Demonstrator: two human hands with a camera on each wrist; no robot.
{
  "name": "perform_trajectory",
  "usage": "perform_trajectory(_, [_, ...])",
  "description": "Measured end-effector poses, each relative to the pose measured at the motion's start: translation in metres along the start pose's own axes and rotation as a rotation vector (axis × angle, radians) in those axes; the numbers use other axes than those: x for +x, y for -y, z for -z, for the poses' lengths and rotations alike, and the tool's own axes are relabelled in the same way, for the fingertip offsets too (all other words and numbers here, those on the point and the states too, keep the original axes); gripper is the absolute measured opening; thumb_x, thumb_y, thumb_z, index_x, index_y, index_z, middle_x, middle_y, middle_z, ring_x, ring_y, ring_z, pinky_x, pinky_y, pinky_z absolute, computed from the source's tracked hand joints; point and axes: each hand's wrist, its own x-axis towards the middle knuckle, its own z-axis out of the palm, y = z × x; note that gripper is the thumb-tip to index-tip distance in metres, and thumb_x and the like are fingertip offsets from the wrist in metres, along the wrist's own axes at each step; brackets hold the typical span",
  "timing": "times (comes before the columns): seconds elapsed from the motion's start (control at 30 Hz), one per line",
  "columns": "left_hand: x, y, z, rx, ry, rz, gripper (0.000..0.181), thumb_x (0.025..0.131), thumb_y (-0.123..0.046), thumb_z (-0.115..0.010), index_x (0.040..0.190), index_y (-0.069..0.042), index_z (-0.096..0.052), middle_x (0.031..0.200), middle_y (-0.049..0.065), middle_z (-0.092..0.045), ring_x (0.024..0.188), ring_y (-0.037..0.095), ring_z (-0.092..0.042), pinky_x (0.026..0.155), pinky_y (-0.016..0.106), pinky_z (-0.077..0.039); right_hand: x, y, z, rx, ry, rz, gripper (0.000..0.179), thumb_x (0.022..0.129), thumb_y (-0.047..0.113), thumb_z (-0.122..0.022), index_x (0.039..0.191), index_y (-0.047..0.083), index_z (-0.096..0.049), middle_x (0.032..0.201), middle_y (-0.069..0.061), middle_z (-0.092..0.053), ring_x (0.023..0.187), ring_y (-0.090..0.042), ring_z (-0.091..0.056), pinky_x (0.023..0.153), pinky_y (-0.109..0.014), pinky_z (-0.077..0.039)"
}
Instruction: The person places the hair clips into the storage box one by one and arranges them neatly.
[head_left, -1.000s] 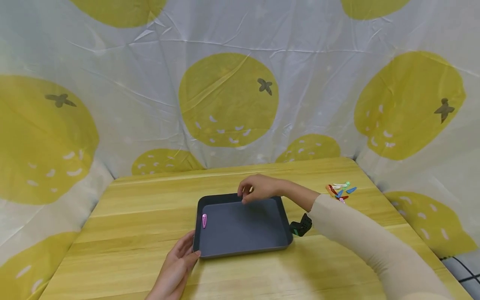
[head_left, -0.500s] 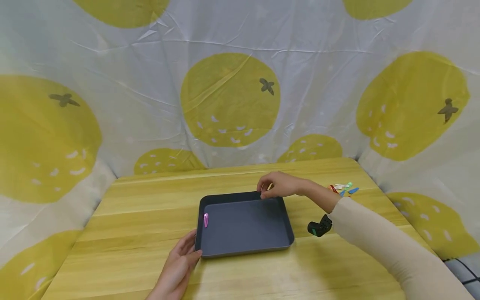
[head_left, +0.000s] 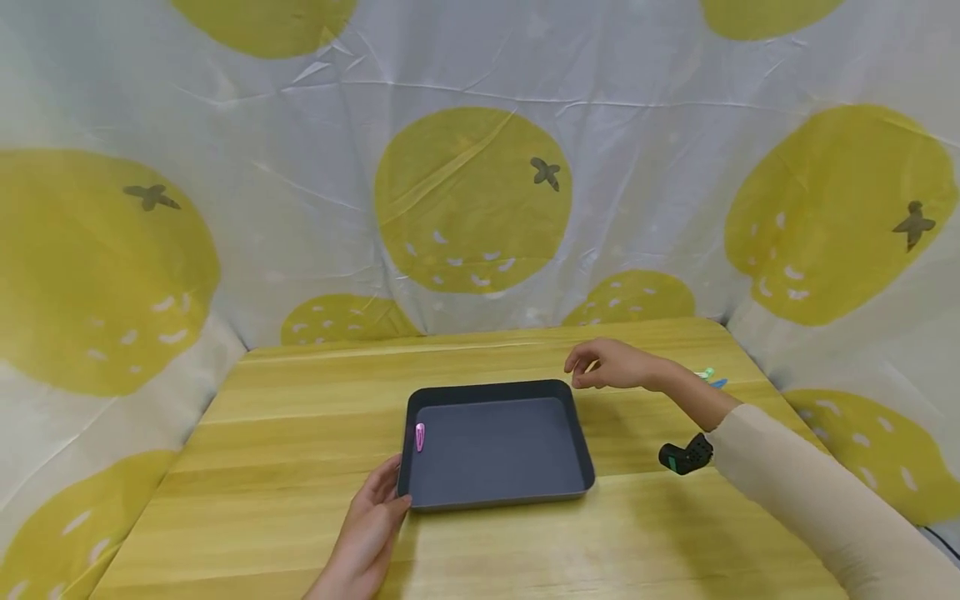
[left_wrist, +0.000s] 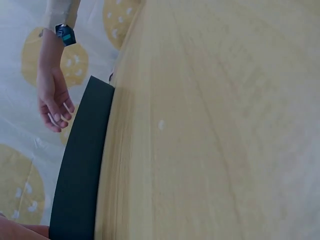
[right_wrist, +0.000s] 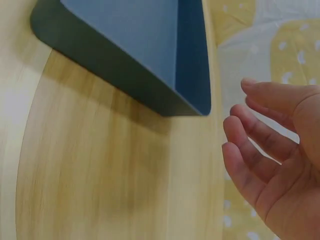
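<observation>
A dark grey rectangular baking tray (head_left: pixel 502 454) lies on the table in the head view. Inside it, along the left wall, is one pink snap hair clip (head_left: pixel 420 437). My left hand (head_left: pixel 367 525) grips the tray's near left corner, thumb at the rim and fingers along the outer side. Just beyond the far right corner my right hand (head_left: pixel 611 365) hovers above the table, its fingers loosely bent. The right wrist view shows that hand's fingers (right_wrist: pixel 250 165) spread apart and holding nothing. A blue hair clip (head_left: pixel 719 384) and a light green one (head_left: pixel 707 373) peek out behind the right forearm.
The wooden table (head_left: pixel 300 433) has a patterned cloth (head_left: pixel 480 67) hanging behind it and at both sides. A black wrist device (head_left: pixel 686 456) sticks out below the right sleeve (head_left: pixel 810 492).
My right hand has moved right, from over the tray to past its far right corner. Its forearm now hides most of the hair clip pile. The left hand keeps its grip on the tray.
</observation>
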Motion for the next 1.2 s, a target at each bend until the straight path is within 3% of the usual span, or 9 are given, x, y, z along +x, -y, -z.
perform_trajectory(0.43, [0.000,0.001,-0.001,-0.047,0.006,-0.005,0.069,0.097,0.017,-0.040,0.161,0.005,-0.017,0.163,0.030,-0.018,0.150,0.042,-0.020,0.122,0.052,-0.019,-0.041,-0.030,0.027,0.031,-0.113,-0.096,0.039,0.103,0.014,-0.065,0.133,-0.008,-0.056,0.115,-0.015,-0.066,0.113,-0.045,-0.061,0.095,-0.055,-0.053])
perform_trajectory(0.73, [0.000,0.001,0.002,-0.093,-0.003,0.016,0.069,0.098,0.015,-0.042,0.161,0.004,-0.018,0.165,0.027,-0.018,0.151,0.039,-0.021,0.123,0.050,-0.019,-0.067,-0.055,0.046,0.029,-0.170,-0.121,0.040,0.104,0.016,-0.064,0.135,-0.008,-0.055,0.120,-0.022,-0.064,0.106,-0.041,-0.063,0.091,-0.055,-0.054])
perform_trajectory(1.2, [0.002,0.001,0.005,-0.110,0.018,0.031,0.073,0.098,0.017,-0.041,0.163,0.002,-0.014,0.167,0.027,-0.009,0.153,0.041,-0.012,0.124,0.050,-0.016,-0.101,-0.088,0.070,0.090,-0.251,-0.214,0.045,0.107,0.017,-0.059,0.140,-0.011,-0.048,0.131,-0.030,-0.058,0.120,-0.047,-0.058,0.098,-0.054,-0.053])
